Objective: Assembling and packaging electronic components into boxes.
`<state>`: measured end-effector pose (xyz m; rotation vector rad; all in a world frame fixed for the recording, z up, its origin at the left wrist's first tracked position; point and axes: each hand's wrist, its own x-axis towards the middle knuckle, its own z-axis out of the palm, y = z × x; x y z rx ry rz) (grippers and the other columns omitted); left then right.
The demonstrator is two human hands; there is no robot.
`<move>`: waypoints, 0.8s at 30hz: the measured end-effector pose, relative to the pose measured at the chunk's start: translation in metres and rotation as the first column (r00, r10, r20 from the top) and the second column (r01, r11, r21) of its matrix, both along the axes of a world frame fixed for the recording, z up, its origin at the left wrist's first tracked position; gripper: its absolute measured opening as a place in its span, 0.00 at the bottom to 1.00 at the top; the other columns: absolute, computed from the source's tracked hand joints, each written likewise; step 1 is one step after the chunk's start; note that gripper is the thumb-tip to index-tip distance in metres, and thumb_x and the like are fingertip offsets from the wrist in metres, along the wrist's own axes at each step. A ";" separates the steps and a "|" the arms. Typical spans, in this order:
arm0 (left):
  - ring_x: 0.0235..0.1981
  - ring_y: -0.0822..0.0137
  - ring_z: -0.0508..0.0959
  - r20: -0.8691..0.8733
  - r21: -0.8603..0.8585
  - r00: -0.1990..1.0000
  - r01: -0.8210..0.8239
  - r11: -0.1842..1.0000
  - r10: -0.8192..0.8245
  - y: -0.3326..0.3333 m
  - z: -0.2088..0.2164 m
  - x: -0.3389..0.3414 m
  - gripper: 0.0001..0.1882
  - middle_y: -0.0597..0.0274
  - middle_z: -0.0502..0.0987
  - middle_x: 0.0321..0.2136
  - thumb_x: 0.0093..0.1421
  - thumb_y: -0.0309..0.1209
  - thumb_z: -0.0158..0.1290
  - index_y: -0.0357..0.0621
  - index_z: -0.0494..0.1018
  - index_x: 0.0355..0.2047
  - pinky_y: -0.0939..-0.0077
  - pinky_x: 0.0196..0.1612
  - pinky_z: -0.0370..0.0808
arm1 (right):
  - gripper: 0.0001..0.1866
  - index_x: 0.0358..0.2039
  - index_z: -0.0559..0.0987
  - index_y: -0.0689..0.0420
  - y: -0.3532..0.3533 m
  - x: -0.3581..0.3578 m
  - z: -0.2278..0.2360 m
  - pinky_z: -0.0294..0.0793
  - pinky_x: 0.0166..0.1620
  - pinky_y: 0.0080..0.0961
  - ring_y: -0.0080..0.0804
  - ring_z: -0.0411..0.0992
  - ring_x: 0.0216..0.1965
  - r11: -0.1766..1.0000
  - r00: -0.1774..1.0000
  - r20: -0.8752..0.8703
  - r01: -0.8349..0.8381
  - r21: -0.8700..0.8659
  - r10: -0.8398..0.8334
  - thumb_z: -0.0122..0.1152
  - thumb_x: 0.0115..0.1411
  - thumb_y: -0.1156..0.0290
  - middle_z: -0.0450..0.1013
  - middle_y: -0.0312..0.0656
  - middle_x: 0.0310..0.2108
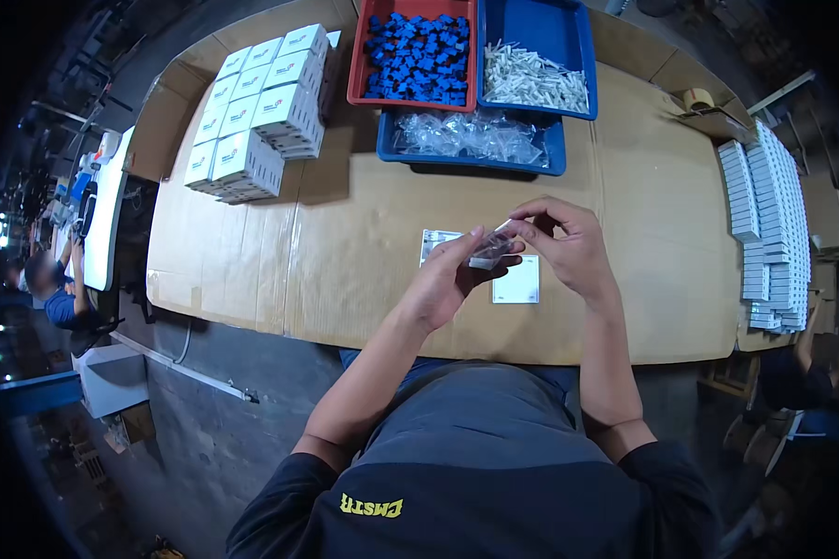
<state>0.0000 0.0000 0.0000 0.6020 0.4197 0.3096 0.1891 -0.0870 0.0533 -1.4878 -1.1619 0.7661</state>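
Over the middle of the cardboard-covered table, my left hand [446, 281] grips a small clear plastic bag [490, 250] between thumb and fingers. Something pale shows at the bag's lower end, too small to name. My right hand [573, 244] meets it from the right, its thumb and forefinger pinched on a small white piece [504, 225] at the bag's upper edge. Whether that piece is inside the bag, I cannot tell. Beneath the hands lies a flat white square plate [516, 281]. Partly hidden behind my left hand is another white-edged square part [431, 238].
White boxes [247, 163] stand stacked at the left. Beyond my hands are a red tray [354, 91] of blue parts, a blue tray [587, 56] of small white pieces, and a blue tray [387, 154] of clear bags. White stacks [774, 224] and a tape roll [697, 99] sit right.
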 end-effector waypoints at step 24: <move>0.49 0.64 0.83 -0.106 0.119 0.992 -0.055 0.991 0.068 -0.003 -0.008 -0.009 0.25 0.54 0.82 0.49 0.77 0.48 0.45 0.37 0.76 0.56 0.65 0.55 0.80 | 0.08 0.39 0.82 0.65 0.009 -0.001 0.008 0.76 0.43 0.28 0.27 0.76 0.38 0.893 0.943 -0.133 -0.332 -0.305 0.305 0.70 0.62 0.75 0.75 0.38 0.39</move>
